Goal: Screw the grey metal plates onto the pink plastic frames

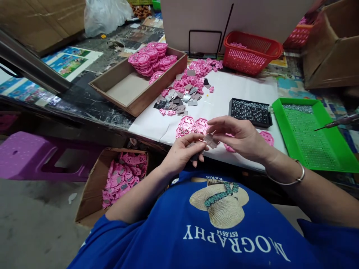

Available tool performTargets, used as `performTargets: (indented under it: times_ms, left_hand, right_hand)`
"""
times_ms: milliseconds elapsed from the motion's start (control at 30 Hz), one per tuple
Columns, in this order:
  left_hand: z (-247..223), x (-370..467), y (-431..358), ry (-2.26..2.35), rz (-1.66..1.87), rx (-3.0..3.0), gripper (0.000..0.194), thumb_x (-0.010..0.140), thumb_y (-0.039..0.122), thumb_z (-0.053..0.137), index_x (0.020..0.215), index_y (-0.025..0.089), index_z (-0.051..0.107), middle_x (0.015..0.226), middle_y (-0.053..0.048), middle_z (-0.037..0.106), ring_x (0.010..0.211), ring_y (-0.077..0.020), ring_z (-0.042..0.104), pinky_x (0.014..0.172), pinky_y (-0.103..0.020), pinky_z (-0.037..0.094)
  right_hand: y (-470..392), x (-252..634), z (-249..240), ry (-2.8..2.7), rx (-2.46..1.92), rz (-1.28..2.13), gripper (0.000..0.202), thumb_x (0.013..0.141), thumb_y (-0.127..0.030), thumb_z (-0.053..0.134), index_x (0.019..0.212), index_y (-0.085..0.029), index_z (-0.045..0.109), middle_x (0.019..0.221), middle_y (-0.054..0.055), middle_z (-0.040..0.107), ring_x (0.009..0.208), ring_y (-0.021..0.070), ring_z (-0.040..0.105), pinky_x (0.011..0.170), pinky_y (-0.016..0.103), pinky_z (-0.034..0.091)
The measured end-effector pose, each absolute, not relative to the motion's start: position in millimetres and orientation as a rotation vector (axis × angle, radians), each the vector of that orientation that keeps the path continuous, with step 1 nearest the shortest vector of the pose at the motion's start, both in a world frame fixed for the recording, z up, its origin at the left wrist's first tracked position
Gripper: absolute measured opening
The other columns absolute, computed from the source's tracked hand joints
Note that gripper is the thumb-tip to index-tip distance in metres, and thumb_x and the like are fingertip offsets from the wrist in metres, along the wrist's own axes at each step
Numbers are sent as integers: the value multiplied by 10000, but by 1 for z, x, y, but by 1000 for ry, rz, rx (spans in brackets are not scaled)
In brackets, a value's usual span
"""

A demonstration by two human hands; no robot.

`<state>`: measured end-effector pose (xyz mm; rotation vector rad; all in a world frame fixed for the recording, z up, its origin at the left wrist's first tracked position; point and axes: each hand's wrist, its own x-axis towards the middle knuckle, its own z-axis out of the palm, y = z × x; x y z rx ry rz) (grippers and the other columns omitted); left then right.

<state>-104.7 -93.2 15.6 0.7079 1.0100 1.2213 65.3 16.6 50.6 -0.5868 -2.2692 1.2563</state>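
My left hand (183, 151) is closed on small grey plates near the table's front edge. Beside it, my right hand (238, 136) pinches a shiny square plate (211, 141) between thumb and fingers, close to the left fingertips. Just behind the hands, pink plastic cases (185, 126) lie side by side on the white sheet (235, 87); the right hand partly covers others. Farther back is a pile of loose grey plates (179, 99), with a heap of small pink parts (200, 71) behind it.
A wooden tray (134, 108) with stacked pink cases stands at the back left. On the right are a black screw tray (251, 113), a green tray (343, 149), a screwdriver (340, 121) and a red basket (246, 58). A carton (89, 194) of pink parts and a purple stool (25, 155) are lower left.
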Motion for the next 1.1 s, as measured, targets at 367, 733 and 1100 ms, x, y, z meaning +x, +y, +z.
performTargets:
  times_ms: [367, 733, 1100]
  left_hand:
    - [15, -104, -86, 997, 1331, 513, 353, 674, 358, 857, 776, 130, 608, 668, 28, 642, 460, -43, 557, 328, -106, 339]
    - [16, -111, -100, 1011, 1343, 376, 354, 658, 343, 860, 852, 116, 669, 650, 17, 644, 439, -48, 547, 320, -111, 314]
    - [26, -127, -114, 1024, 1465, 260, 320, 830, 338, 697, 1060, 129, 620, 740, -15, 648, 536, -102, 617, 344, -129, 378]
  right_hand:
    - [13, 57, 46, -2643, -218, 140, 193, 973, -250, 540, 937, -115, 673, 882, 102, 719, 806, 181, 672, 700, 295, 545]
    - [11, 49, 41, -2681, -261, 97, 224, 987, -258, 511, 1027, -120, 683, 924, 99, 734, 821, 175, 670, 730, 292, 520]
    - [23, 29, 23, -2822, -561, 93, 189, 915, -303, 623, 946, -151, 731, 914, 110, 742, 832, 241, 634, 754, 371, 432]
